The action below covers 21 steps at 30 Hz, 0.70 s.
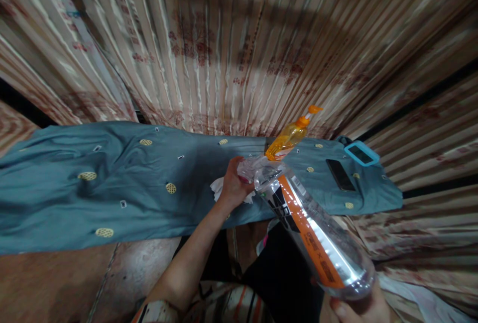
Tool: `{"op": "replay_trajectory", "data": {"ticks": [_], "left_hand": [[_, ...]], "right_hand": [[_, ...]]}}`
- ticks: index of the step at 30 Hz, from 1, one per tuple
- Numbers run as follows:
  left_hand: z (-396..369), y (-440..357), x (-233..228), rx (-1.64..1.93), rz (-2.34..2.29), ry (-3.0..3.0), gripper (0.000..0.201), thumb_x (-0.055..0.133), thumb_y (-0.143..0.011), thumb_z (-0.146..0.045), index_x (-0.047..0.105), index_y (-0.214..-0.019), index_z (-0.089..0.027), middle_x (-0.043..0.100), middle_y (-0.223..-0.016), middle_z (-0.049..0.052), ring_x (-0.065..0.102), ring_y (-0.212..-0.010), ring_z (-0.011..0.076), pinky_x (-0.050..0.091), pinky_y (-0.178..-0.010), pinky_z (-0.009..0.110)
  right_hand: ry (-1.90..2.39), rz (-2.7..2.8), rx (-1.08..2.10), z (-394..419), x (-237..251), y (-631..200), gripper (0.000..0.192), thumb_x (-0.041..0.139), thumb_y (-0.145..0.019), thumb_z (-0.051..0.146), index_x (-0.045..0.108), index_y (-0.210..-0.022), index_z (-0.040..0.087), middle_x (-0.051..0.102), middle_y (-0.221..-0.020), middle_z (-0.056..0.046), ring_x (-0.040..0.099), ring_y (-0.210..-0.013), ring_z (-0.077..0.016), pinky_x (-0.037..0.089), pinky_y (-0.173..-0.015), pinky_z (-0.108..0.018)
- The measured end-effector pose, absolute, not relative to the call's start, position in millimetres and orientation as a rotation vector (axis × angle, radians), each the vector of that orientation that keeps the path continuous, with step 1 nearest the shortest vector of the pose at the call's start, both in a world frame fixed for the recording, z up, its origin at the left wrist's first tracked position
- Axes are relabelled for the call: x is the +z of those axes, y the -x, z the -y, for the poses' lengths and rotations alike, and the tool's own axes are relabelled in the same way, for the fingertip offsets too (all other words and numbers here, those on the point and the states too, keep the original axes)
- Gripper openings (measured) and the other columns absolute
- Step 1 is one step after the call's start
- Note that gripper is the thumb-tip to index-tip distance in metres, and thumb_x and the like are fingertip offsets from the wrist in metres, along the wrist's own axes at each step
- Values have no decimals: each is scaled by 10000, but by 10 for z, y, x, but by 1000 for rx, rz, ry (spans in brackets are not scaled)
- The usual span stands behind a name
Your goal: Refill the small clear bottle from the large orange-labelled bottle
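A large clear plastic bottle (311, 231) with an orange, black and silver label is tilted across the front, its narrower end pointing up and left. My right hand (354, 309) grips its rounded base at the lower right, partly cut off by the frame edge. With fingers closed, my left hand (235, 183) holds a clear, shiny plastic piece (247, 167) by the bottle's upper end; its exact kind cannot be made out. A crumpled white tissue or cloth (216, 187) shows under that hand. Just behind, an orange pump bottle (287, 140) stands with yellow-orange liquid inside.
A narrow surface is covered by a teal cloth (136, 191) with yellow prints. To the right lie a dark phone (340, 174) and a light-blue framed device (361, 153). A pleated patterned curtain (224, 49) hangs behind. Tiled floor (130, 273) shows below.
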<state>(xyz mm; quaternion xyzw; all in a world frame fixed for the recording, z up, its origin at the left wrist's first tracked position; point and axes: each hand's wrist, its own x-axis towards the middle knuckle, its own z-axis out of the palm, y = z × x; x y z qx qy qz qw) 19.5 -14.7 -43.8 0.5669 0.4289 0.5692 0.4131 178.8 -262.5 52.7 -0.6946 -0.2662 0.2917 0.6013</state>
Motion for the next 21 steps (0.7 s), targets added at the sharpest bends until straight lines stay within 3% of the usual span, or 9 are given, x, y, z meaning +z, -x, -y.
{"op": "replay_trajectory", "data": {"ticks": [6, 10, 16, 21], "left_hand": [[160, -179, -395, 1419, -1086, -1422, 803, 965, -571, -205, 598, -1284, -226, 731, -1220, 83, 744, -1026, 278, 629, -957, 471], [156, -164, -384, 1408, -1088, -1434, 801, 964, -576, -232, 585, -1282, -234, 722, -1250, 84, 742, -1075, 288, 621, -990, 489], [156, -163, -358, 1402, -1092, -1462, 761, 943, -600, -222, 586, -1272, -222, 722, -1203, 79, 738, -1056, 277, 618, -973, 463], [158, -171, -347, 1407, -1098, -1451, 768, 971, -608, -310, 581, -1264, -227, 732, -1162, 63, 732, -907, 227, 633, -851, 398]], "right_hand": [[1626, 799, 657, 2690, 440, -1874, 1007, 909, -732, 660, 476, -1549, 260, 680, -1417, -147, 765, -1084, -323, 655, -766, -340], [1659, 886, 632, 2696, 438, -1896, 954, 837, -819, 627, 442, -1609, 269, 667, -1444, -137, 741, -1150, -341, 630, -886, -382], [1657, 857, 582, 2657, 428, -1870, 950, 857, -781, 644, 488, -1561, 247, 613, -1539, -124, 638, -1360, -352, 546, -1068, -373], [1646, 706, 675, 2632, 444, -1840, 1055, 921, -681, 657, 476, -1549, 254, 656, -1479, -99, 659, -1301, -297, 522, -1056, -336]]}}
